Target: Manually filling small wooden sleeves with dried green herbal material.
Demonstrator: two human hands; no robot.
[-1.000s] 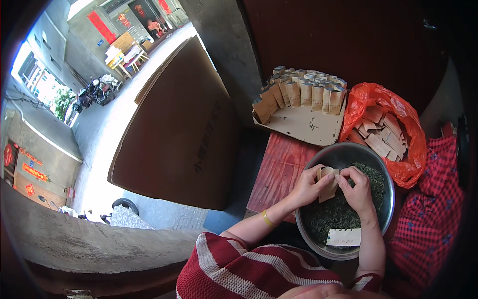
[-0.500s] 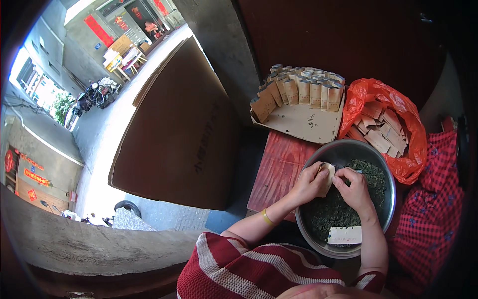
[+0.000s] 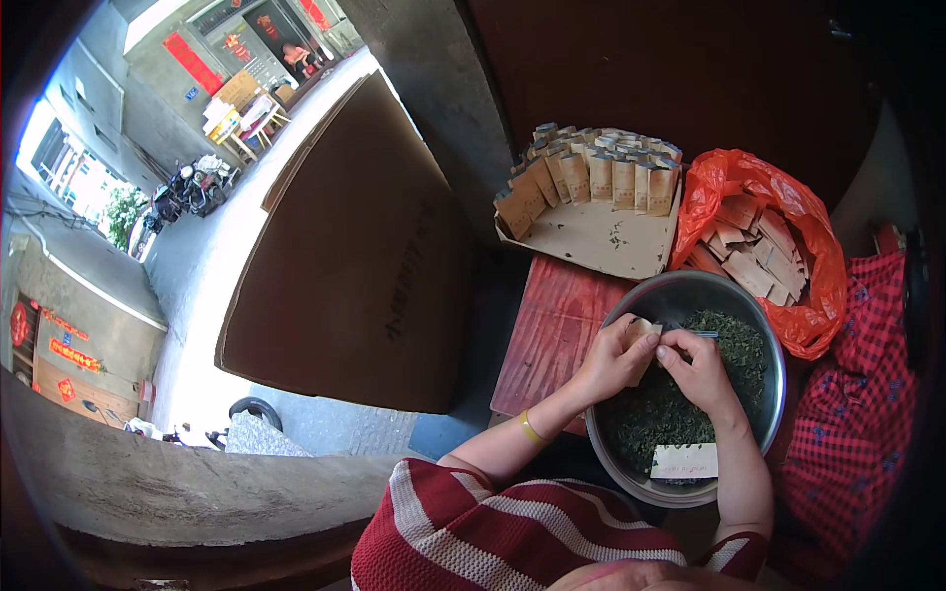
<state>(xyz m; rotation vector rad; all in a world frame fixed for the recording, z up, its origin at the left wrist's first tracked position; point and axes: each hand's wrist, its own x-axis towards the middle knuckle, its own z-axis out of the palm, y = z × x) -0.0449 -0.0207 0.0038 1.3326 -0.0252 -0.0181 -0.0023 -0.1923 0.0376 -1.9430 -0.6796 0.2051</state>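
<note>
A small tan paper packet (image 3: 643,327) is in the closed fingers of my left hand (image 3: 617,362), mostly hidden by them. My right hand (image 3: 698,372) is closed in a pinch at the packet's edge, its fingertips meeting those of the left. Beside the right knuckles shows a thin bluish strip (image 3: 706,334), too small to make out. Both hands are over a round metal basin (image 3: 778,394) holding crumbled dark green dried leaves (image 3: 650,419). A flat pale paper packet (image 3: 684,461) lies on the leaves by my right forearm.
Behind the basin, a shallow carton (image 3: 631,258) holds rows of upright filled packets (image 3: 601,179). An orange plastic bag (image 3: 823,325) of flat paper packets (image 3: 764,266) stands at right. A red board (image 3: 552,325) lies left of the basin, near a large cardboard box (image 3: 345,266). Checked cloth (image 3: 838,424) hangs at right.
The packet between my hands has turned, and less of it shows. My fingertips have come closer together. The basin and the things around it look the same.
</note>
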